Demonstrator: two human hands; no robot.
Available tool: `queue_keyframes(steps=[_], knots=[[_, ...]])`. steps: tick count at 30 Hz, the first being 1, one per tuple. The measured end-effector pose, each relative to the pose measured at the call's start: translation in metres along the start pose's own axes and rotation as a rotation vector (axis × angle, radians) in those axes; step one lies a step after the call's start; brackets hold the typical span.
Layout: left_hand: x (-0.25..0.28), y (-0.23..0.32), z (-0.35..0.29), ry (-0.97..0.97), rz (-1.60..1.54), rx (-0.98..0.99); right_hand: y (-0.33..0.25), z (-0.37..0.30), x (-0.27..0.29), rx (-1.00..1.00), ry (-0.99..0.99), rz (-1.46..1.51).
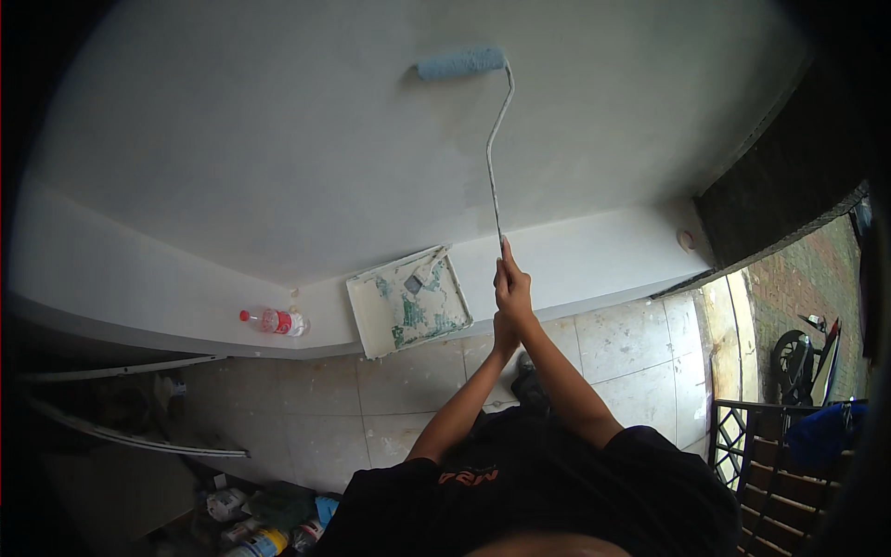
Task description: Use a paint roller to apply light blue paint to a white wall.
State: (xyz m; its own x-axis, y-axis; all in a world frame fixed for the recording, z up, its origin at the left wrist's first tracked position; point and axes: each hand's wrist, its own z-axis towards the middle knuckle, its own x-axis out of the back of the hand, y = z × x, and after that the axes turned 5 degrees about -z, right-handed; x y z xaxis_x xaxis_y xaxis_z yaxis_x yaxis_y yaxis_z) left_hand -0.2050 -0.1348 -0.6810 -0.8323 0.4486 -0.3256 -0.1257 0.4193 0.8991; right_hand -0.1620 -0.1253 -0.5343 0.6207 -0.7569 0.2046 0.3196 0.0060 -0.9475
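A paint roller (461, 63) with a fluffy light-blue sleeve rests against the pale wall, its long bent wire frame running down to my hands. My right hand (513, 291) is wrapped round the roller's grip, one finger stretched up along it. Just below, my left hand (505, 334) closes round the lower end; the handle itself is mostly hidden by my fingers. To the left of my hands, a paint tray (366, 314) smeared with white and green paint sits tilted on the white ledge. A paintbrush (429, 267) lies in its upper right corner.
A clear bottle with red cap and label (276, 322) lies on the ledge (594, 262). Paint-spotted tiles (622, 343) cover the floor. Bags and containers (264, 538) crowd the lower left, near metal rails (139, 367). A metal gate (780, 455) and a motorcycle (806, 362) are at right.
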Motion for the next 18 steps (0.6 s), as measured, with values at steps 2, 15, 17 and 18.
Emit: queue_keyframes(steps=[2, 15, 17, 18], knots=[[0.018, -0.032, -0.04, -0.032, -0.019, 0.01, 0.041, -0.03, 0.008, 0.002, 0.008, -0.025], [-0.037, 0.082, -0.007, -0.086, 0.284, -0.581, -0.036, 0.041, 0.01, 0.119, 0.062, -0.02], [-0.012, 0.039, -0.024, -0.184, 0.558, -0.45, -0.008, 0.007, 0.009, 0.008, 0.025, 0.007], [-0.005, 0.014, -0.041, -0.177, 0.488, -0.431, 0.014, -0.016, 0.009, -0.005, 0.027, -0.036]])
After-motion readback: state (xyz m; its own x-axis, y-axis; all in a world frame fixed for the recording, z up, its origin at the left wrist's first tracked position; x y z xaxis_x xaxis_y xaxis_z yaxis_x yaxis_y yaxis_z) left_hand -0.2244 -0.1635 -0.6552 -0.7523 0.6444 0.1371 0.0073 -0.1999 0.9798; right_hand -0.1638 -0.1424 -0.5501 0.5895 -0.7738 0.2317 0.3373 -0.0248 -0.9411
